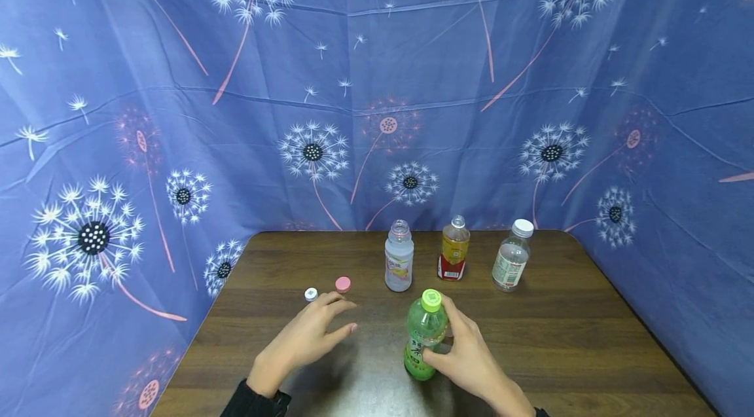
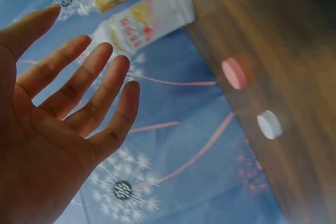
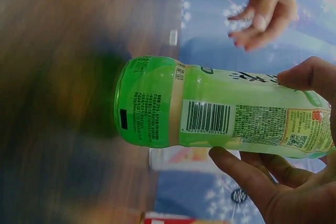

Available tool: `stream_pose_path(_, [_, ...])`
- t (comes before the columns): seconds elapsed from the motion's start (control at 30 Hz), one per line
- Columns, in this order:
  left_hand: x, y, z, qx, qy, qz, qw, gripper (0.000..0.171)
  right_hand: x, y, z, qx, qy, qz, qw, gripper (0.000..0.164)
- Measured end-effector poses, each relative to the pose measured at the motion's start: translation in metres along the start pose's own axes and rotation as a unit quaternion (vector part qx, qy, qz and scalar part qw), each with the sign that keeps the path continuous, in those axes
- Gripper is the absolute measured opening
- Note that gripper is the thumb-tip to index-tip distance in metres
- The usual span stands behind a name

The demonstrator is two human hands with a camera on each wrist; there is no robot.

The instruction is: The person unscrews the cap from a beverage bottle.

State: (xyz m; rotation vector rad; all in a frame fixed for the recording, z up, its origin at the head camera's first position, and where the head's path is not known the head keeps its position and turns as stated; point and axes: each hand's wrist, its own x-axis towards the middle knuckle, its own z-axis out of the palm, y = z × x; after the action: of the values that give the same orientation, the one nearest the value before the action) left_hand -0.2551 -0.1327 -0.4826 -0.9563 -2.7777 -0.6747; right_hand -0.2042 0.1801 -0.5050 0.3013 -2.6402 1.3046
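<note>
My right hand (image 1: 471, 355) grips a green tea bottle (image 1: 425, 328) round its middle, thumb on one side and fingers on the other. A light green cap (image 1: 431, 300) sits on top of it. In the right wrist view the bottle's barcode label (image 3: 207, 116) faces the camera. My left hand (image 1: 309, 332) hangs over the table to the left with fingers spread and nothing held. Just beyond its fingertips lie a white cap (image 1: 311, 294) and a pink cap (image 1: 343, 284), both also in the left wrist view.
Along the back of the wooden table (image 1: 565, 351) stand a capless white bottle (image 1: 399, 256), a bottle with a yellow and red label (image 1: 453, 250), and a clear bottle with a white cap (image 1: 511, 256). A blue dandelion-print cloth (image 1: 365, 76) hangs behind and at both sides.
</note>
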Motion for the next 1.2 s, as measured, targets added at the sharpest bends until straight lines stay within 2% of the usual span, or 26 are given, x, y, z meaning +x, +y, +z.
stream_pose_path(0.17, [-0.005, -0.012, 0.004, -0.001, -0.001, -0.015, 0.9999, 0.038, 0.003, 0.010, -0.022, -0.035, 0.033, 0.017, 0.999, 0.090])
stream_pose_path(0.37, [-0.007, -0.022, 0.004, 0.007, -0.005, -0.022, 0.9997, 0.038, 0.005, 0.028, -0.055, -0.092, 0.088, -0.004, 0.992, 0.090])
stream_pose_path(0.53, [-0.012, -0.030, 0.001, 0.001, -0.013, -0.052, 0.9986, 0.040, 0.005, 0.041, -0.084, -0.125, 0.127, -0.011, 0.984, 0.090])
stream_pose_path(0.83, [-0.026, -0.042, -0.002, -0.047, -0.013, -0.112, 0.9925, 0.044, 0.006, 0.068, -0.135, -0.169, 0.176, 0.039, 0.969, 0.091])
stream_pose_path(1.03, [-0.033, -0.049, -0.005, -0.050, -0.008, -0.125, 0.9909, 0.043, 0.008, 0.093, -0.162, -0.187, 0.206, 0.058, 0.959, 0.096])
stream_pose_path(1.2, [-0.037, -0.053, -0.006, -0.052, -0.005, -0.133, 0.9898, 0.043, 0.009, 0.109, -0.177, -0.190, 0.217, 0.094, 0.953, 0.101])
